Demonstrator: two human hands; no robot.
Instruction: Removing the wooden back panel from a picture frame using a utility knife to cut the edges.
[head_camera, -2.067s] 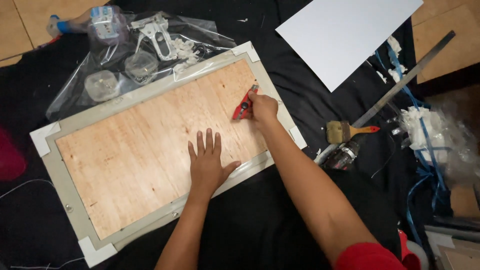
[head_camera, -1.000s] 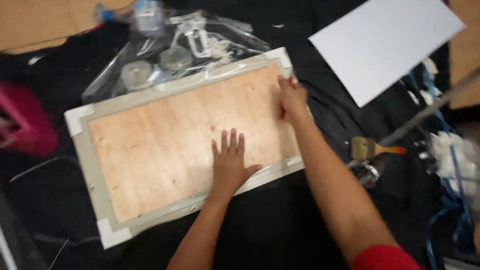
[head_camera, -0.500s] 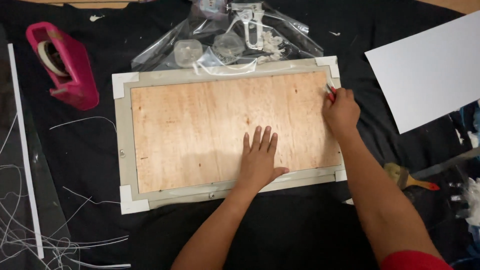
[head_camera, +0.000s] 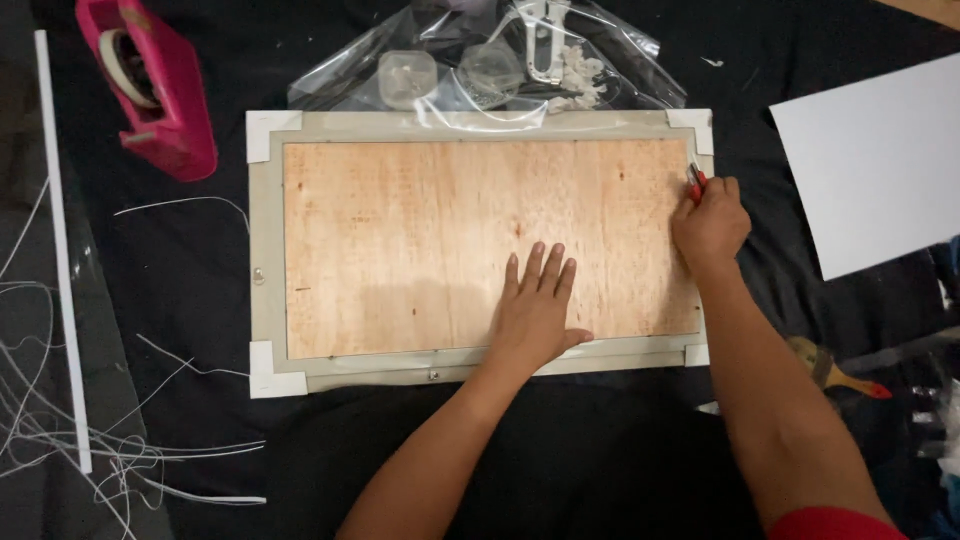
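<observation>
A plywood panel (head_camera: 420, 240) lies set in a grey frame (head_camera: 265, 250) with white corner pieces on a black cloth. My left hand (head_camera: 535, 305) rests flat on the panel's lower middle, fingers spread. My right hand (head_camera: 712, 220) is closed around a small red-handled tool (head_camera: 694, 180), its tip at the panel's right edge where wood meets frame. Most of the tool is hidden inside the fist.
A pink tape dispenser (head_camera: 150, 85) sits at the upper left. A clear plastic bag (head_camera: 490, 60) with small round containers and metal hardware lies above the frame. A white sheet (head_camera: 870, 170) is at right, a paintbrush (head_camera: 835, 370) lower right, white strings (head_camera: 60, 400) at left.
The camera view has shifted so the frame now sits level and centred. My right hand with the red tool stays at the panel's right edge, slightly lower; my left hand stays pressed flat.
</observation>
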